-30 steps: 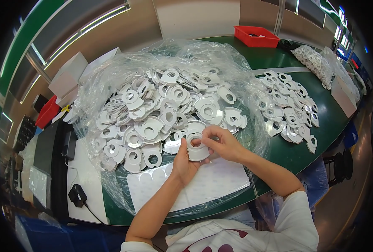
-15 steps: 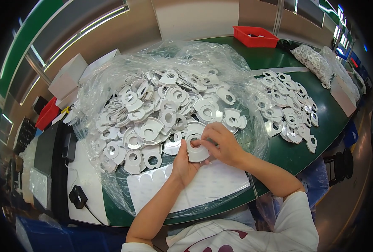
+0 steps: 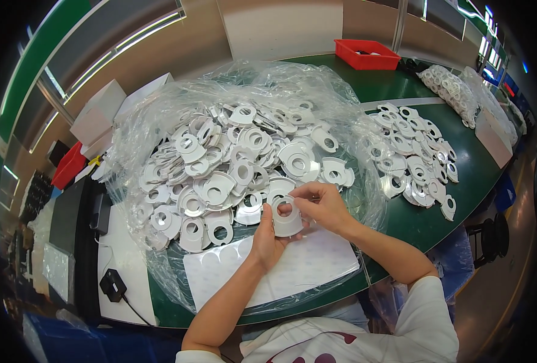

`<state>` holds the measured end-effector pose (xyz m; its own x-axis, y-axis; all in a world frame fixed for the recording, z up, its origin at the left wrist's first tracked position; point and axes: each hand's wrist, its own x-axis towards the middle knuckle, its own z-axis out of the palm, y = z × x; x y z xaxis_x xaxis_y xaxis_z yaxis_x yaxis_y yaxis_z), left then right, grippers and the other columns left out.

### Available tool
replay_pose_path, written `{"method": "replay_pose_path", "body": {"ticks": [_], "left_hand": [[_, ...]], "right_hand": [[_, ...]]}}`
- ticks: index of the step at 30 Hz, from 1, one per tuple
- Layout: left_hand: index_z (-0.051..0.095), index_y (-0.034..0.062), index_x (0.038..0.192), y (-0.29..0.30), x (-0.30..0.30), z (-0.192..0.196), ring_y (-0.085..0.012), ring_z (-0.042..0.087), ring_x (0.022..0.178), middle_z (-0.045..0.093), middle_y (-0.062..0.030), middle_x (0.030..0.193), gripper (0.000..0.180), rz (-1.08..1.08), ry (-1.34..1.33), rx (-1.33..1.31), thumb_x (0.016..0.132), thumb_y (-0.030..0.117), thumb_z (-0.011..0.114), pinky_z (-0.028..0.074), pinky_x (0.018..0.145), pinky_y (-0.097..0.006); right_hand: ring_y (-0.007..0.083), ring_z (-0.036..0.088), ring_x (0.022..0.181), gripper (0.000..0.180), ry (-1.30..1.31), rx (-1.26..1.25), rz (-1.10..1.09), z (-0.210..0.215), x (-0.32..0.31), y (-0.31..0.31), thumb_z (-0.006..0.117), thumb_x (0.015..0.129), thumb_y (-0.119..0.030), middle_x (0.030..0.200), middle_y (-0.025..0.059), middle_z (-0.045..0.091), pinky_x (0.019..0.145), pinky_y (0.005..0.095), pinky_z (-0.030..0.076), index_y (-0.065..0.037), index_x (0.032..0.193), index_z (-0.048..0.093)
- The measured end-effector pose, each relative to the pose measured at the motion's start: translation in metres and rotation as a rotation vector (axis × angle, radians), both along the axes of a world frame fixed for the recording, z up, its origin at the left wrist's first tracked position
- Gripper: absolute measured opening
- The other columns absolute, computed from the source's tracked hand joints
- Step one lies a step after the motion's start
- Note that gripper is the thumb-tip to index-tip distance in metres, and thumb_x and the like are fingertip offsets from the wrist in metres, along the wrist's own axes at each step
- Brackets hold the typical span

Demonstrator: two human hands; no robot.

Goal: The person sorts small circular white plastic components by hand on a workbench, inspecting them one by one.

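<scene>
My left hand [image 3: 267, 243] is closed round the left and lower side of a white plastic ring-shaped part [image 3: 288, 226], held upright with its round hole facing me. At the part's upper right, the thumb and fingertips of my right hand [image 3: 324, 207] are pinched together at the rim of the hole. Whether something thin sits between those fingertips is too small to tell. Below both hands lies a white sheet [image 3: 305, 266] with faint round outlines. Just beyond them spreads a large heap of similar white parts [image 3: 214, 187] on clear plastic film [image 3: 159, 115].
A second pile of white parts [image 3: 420, 172] lies on the green table [image 3: 477, 181] to the right. Farther back are a red bin [image 3: 365, 55] and a bag of white rings [image 3: 447, 88]. At left stand white boxes [image 3: 99, 109] and a black adapter [image 3: 113, 284] with a cable.
The held part has shifted slightly right and down. My right fingertips have gone from over its hole to the upper right rim. The heaps look the same.
</scene>
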<state>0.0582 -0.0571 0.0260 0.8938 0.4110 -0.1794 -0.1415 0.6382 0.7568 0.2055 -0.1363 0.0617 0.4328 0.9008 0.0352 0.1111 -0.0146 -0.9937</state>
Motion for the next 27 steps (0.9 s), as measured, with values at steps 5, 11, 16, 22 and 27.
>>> {"method": "replay_pose_path", "body": {"ticks": [5,11,16,22,27], "left_hand": [[0.049,0.0104,0.123,-0.006,0.002,-0.002,-0.0154,0.058,0.094,0.058,-0.0048,0.107,0.074,-0.027,0.032,0.147,0.093,0.065,0.009,0.047,0.074,-0.029],[0.051,0.0116,0.121,-0.01,0.001,0.002,-0.0132,0.057,0.092,0.058,-0.0032,0.105,0.083,-0.087,0.094,0.213,0.088,0.072,0.006,0.047,0.071,-0.027],[0.052,0.012,0.118,-0.009,-0.002,0.006,-0.0129,0.058,0.091,0.06,-0.0031,0.104,0.084,-0.08,0.152,0.187,0.087,0.074,0.005,0.047,0.069,-0.026],[0.052,0.0104,0.119,-0.002,-0.006,0.002,-0.0145,0.058,0.094,0.06,-0.0061,0.103,0.086,-0.125,0.07,0.135,0.086,0.074,0.005,0.047,0.069,-0.028],[0.048,0.0073,0.128,0.001,-0.001,0.014,-0.0188,0.06,0.095,0.061,-0.0082,0.105,0.07,0.067,-0.012,0.304,0.096,0.062,0.017,0.049,0.073,-0.033]], "right_hand": [[0.0065,0.057,0.059,0.017,-0.017,-0.034,-0.035,0.005,0.0,-0.001,0.065,0.08,-0.012,0.076,0.0064,0.066,0.052,0.0217,0.047,0.003,0.086,0.064],[0.0148,0.06,0.06,0.033,-0.347,-0.11,-0.122,0.016,-0.009,-0.006,0.075,0.073,-0.029,0.072,0.006,0.064,0.053,0.0294,0.047,-0.001,0.075,0.058],[0.0204,0.055,0.057,0.043,-0.912,0.041,-0.206,0.015,-0.012,-0.007,0.081,0.064,-0.038,0.065,0.0085,0.056,0.052,0.0319,0.042,-0.003,0.069,0.055],[0.0201,0.063,0.072,0.028,-0.553,-0.042,0.146,0.026,0.012,-0.014,0.074,0.074,-0.025,0.075,0.0082,0.064,0.06,0.0319,0.048,0.0,0.082,0.062],[0.0142,0.061,0.07,0.013,-0.532,0.055,-0.068,0.032,0.039,-0.01,0.065,0.083,-0.014,0.078,0.0073,0.065,0.059,0.0279,0.048,-0.002,0.09,0.065]]}}
